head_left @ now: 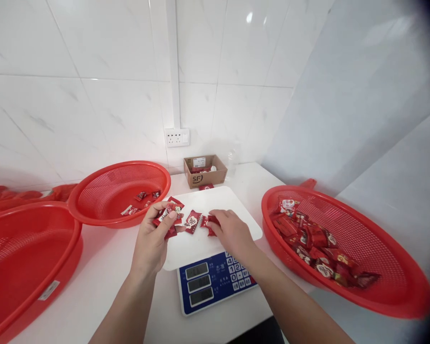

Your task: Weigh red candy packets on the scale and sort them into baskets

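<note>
My left hand is closed around several small red snack packets, held above the left part of the white weighing pan. Near the pan's middle lies another red packet with white lettering. My right hand has its fingers pinched on a red packet over the pan, partly hidden by the fingers. In front of the pan, the blue panel of the digital scale shows three small displays and a keypad, part of which my right forearm covers.
On the right stands a red plastic basket with many red packets. Another red basket at back left holds a few packets, and a third stands at near left. A cardboard box sits behind the scale, below a wall socket.
</note>
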Demonstrator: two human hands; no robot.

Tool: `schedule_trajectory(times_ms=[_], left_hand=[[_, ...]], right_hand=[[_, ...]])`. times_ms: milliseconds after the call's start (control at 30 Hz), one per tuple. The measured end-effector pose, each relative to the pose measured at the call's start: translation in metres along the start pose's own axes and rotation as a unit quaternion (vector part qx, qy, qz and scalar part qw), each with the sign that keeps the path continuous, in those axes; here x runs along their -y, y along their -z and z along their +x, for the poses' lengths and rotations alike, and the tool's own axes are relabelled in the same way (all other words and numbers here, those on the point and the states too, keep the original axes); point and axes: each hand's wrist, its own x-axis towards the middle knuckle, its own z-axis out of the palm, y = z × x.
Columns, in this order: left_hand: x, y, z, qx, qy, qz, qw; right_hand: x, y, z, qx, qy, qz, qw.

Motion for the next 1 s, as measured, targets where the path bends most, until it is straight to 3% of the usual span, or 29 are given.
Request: schedule_trajectory(times_ms=[67,200,367,467,567,667,767,867,1000], left_hand=[[0.0,0.0,0.0,0.002,0.003,0.001,1.0],[0.001,-0.001,0.0,0.008,0.01,0.003,1.0],[0.0,-0.001,0.0,0.007,0.008,0.012,1.0],[0.0,-0.001,0.0,0.004,0.007,0.014,1.0],[-0.001,-0.003,0.0,0.002,0.01,0.013,1.0],[-0.002,-0.004,-0.001,0.005,0.011,0.011,1.0],[-0.001,-0.004,-0.001,0.013,0.008,0.016,1.0],[0.001,0.0,0.0,0.029,0.009,0.039,0.999],[0.006,0.004,0.001,0.073,0.024,0.114,0.99]], right_hand=[[-0.004,0.002,0.001,-0.007,0.004,0.016,1.0],[-0.007,-0.004,-0.003,0.041,0.053,0.067,0.995],[-0.006,-0.012,-0.005,-0.022,0.107,0.01,0.994],[-0.01,-0.01,-0.003,-0.006,0.132,-0.022,0.991],[-0.014,-0.008,0.001,0.016,0.12,-0.052,0.991],[-0.011,-0.007,0.003,-0.002,0.099,-0.061,0.993],[-0.003,-0.012,0.001,-0.003,0.169,-0.046,0.985],[0.002,-0.021,0.001,0.038,0.244,-0.034,0.969],[-0.003,-0.024,0.003,0.06,0.213,0.019,0.975]])
